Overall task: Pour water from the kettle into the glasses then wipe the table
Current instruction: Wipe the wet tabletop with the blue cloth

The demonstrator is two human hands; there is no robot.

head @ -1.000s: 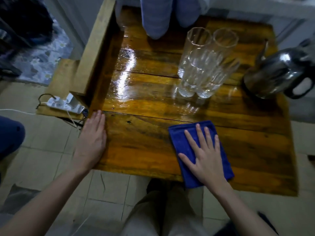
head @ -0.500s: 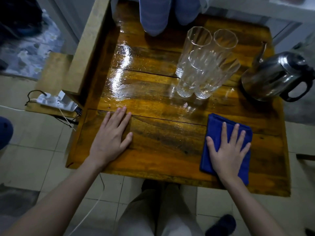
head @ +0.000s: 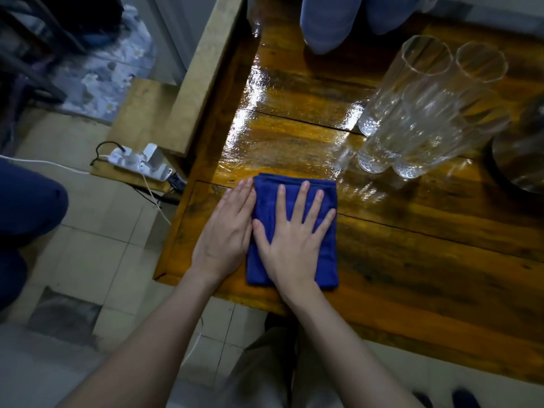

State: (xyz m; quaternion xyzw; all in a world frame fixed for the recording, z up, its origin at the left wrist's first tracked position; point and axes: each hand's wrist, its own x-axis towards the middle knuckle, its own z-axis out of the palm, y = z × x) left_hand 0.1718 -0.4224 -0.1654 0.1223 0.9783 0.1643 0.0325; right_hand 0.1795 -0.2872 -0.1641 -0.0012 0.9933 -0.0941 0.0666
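One view only, from the head. Four glasses stand clustered on the wooden surface, with the kettle just beside them at the frame edge. Blue cloth lies folded nearer the person than the glasses. Right hand presses flat on it, fingers spread wide; left hand lies flat beside it, touching its edge. Recommendation: keep even palm pressure, sweep toward the glossy patch beside the glasses, and stop short of them.
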